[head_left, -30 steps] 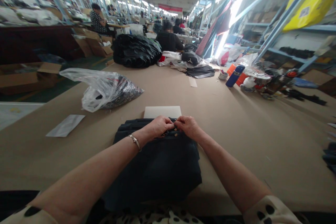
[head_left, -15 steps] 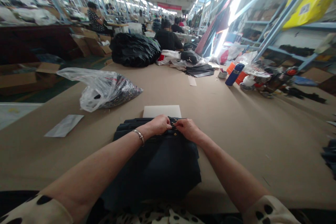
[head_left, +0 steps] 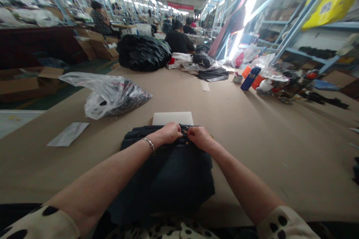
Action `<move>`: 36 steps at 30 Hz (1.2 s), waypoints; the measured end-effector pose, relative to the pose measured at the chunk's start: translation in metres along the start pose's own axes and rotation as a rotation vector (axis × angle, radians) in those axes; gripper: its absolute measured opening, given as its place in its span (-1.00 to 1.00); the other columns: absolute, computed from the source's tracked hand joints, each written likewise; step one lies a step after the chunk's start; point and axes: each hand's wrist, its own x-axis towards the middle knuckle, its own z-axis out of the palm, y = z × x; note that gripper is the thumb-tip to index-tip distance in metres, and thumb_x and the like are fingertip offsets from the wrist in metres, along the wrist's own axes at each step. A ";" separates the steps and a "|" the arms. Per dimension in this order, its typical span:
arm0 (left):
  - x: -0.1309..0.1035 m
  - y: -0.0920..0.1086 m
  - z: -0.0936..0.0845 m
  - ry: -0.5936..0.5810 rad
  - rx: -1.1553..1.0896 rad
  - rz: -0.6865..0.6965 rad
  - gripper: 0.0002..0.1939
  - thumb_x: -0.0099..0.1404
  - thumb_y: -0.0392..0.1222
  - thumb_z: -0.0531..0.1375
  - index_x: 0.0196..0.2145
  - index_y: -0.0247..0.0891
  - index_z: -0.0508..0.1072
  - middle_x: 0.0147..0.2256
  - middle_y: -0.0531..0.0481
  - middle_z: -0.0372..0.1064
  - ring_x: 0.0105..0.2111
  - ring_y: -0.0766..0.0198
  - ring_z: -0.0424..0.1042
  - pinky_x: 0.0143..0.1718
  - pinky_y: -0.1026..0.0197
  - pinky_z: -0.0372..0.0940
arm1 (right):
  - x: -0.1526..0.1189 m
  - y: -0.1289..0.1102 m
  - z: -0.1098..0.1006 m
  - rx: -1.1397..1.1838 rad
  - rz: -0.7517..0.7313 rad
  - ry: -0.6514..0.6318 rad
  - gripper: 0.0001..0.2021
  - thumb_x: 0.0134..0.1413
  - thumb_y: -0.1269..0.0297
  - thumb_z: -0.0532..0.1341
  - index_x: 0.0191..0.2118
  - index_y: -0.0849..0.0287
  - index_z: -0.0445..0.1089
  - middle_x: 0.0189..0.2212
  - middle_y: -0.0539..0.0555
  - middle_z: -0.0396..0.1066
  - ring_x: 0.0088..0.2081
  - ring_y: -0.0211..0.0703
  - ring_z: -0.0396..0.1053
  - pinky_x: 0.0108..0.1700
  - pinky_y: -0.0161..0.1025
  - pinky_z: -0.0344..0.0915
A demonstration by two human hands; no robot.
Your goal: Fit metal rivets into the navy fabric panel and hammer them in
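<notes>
Dark folded garment (head_left: 168, 171) lies on the table (head_left: 252, 127) close to the body. Left hand (head_left: 169, 133) and right hand (head_left: 199, 137) pinch shut on its brass fastener (head_left: 184, 131) at the far edge. Risk: small metal part could slip from fingertips. White card (head_left: 173, 118) just beyond; clear plastic bag (head_left: 109, 95) farther left.

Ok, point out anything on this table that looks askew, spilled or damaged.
Nothing looks spilled or damaged. The dark garment lies folded and square to the table edge, both hands, left hand and right hand, pinching at its waistband. Only the plastic bag slumps open on its side, and a paper lies skewed at left.
</notes>
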 end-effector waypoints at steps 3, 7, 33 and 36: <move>0.001 0.000 0.001 -0.004 0.015 -0.006 -0.88 0.10 -0.29 0.17 -0.52 -0.39 0.46 -0.65 0.05 0.21 -0.60 0.38 0.15 -0.54 0.31 -0.01 | 0.003 -0.001 -0.001 -0.038 0.020 -0.021 -0.83 -0.13 0.41 0.12 -0.39 0.13 0.45 -0.44 0.04 0.46 -0.39 -0.21 0.32 -0.38 -0.32 0.05; 0.005 -0.004 0.002 -0.004 0.025 -0.012 -0.88 0.10 -0.30 0.16 -0.50 -0.39 0.47 -0.67 0.05 0.21 -0.61 0.37 0.15 -0.52 0.29 -0.01 | 0.008 -0.003 -0.002 -0.058 0.028 -0.051 -0.86 -0.16 0.40 0.15 -0.42 0.12 0.43 -0.45 0.03 0.45 -0.40 -0.21 0.30 -0.41 -0.31 0.02; -0.031 -0.011 0.011 0.092 -1.143 -0.120 -0.87 0.25 -0.20 0.12 -0.39 -0.32 0.28 -0.58 0.10 0.12 -0.70 0.48 0.09 -0.74 0.43 -0.11 | -0.034 -0.057 0.012 0.570 -0.192 0.327 -0.80 0.03 0.27 0.20 -0.18 0.13 0.33 -0.55 -0.14 0.23 -0.53 -0.37 0.16 -0.42 -0.38 0.10; -0.033 -0.012 0.013 0.092 -1.207 -0.115 -0.88 0.28 -0.23 0.10 -0.37 -0.34 0.29 -0.58 0.11 0.10 -0.69 0.49 0.10 -0.75 0.44 -0.06 | -0.030 -0.053 0.015 0.756 -0.120 0.259 -0.77 -0.03 0.25 0.23 -0.20 0.15 0.33 -0.56 -0.12 0.24 -0.54 -0.36 0.17 -0.45 -0.37 0.11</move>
